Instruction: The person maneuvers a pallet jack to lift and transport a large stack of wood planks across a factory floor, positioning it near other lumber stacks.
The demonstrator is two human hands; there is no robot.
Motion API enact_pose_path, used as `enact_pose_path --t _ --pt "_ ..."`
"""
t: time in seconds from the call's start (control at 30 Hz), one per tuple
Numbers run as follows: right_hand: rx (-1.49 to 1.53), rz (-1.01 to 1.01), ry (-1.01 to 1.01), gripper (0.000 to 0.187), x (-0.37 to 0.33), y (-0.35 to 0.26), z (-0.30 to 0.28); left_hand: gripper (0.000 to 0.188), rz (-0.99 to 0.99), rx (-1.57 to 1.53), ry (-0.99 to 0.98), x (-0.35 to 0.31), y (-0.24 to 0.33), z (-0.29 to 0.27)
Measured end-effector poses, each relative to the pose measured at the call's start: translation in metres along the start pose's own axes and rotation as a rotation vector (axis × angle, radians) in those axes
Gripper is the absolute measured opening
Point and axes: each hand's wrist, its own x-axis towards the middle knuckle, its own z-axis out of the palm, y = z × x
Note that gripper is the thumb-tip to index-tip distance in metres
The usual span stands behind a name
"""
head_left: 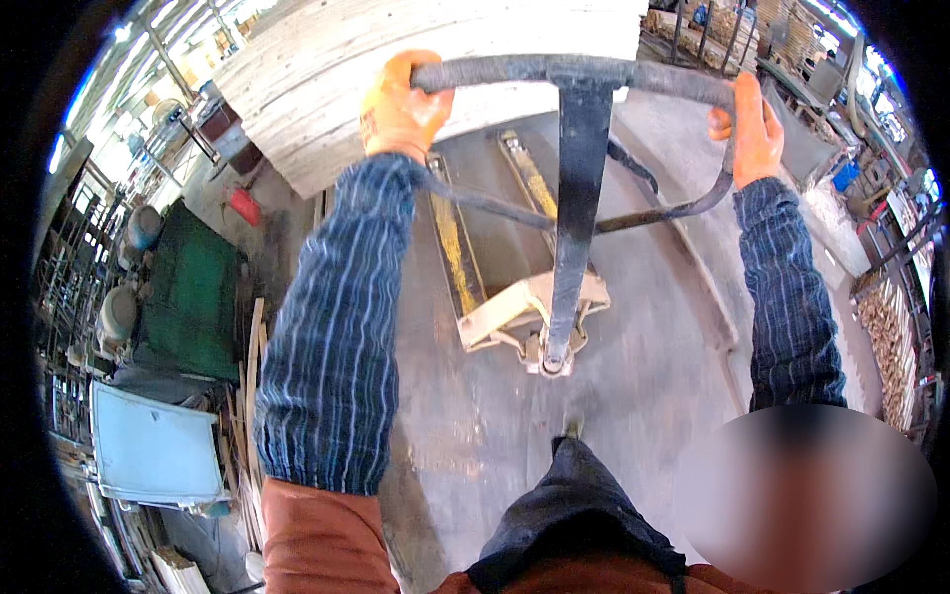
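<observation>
Both hands wear orange gloves and grip the dark loop handle [584,71] of a pallet jack. My left hand [404,107] is closed round the handle's left corner. On the right side, my right hand [754,129] wraps the bend of the same loop. A black steering bar [581,188] runs down from the handle to the jack's pale, worn base [515,309]. Two forks with scuffed yellow paint [455,247] reach away from the base over the floor, toward a large stack of pale boards [435,40]. The fork tips lie near the stack's lower edge.
A green panel [193,292] and a light blue panel [158,443] stand at left, with long wood strips [252,366] beside them. A red object [243,206] lies on the floor at far left. Stacked wood pieces [886,337] are at right.
</observation>
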Motion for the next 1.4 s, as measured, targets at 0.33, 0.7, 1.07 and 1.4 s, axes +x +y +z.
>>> enact_pose_path --t 0.33,0.7,1.07,1.4 --pt "0.196 0.055 -0.097 0.062 0.143 0.136 0.116 0.032 0.088 0.176 0.026 0.015 0.004 0.024" --pt "0.203 -0.042 -0.203 0.054 0.221 0.175 0.205 0.033 0.099 0.175 0.084 0.137 -0.114 0.078" --pt "0.147 0.029 -0.027 0.055 0.283 0.239 0.285 0.031 0.009 0.094 0.010 0.223 -0.222 0.175" --pt "0.173 -0.026 -0.113 0.065 0.377 0.272 0.397 0.039 0.062 0.203 0.124 0.335 -0.318 0.230"
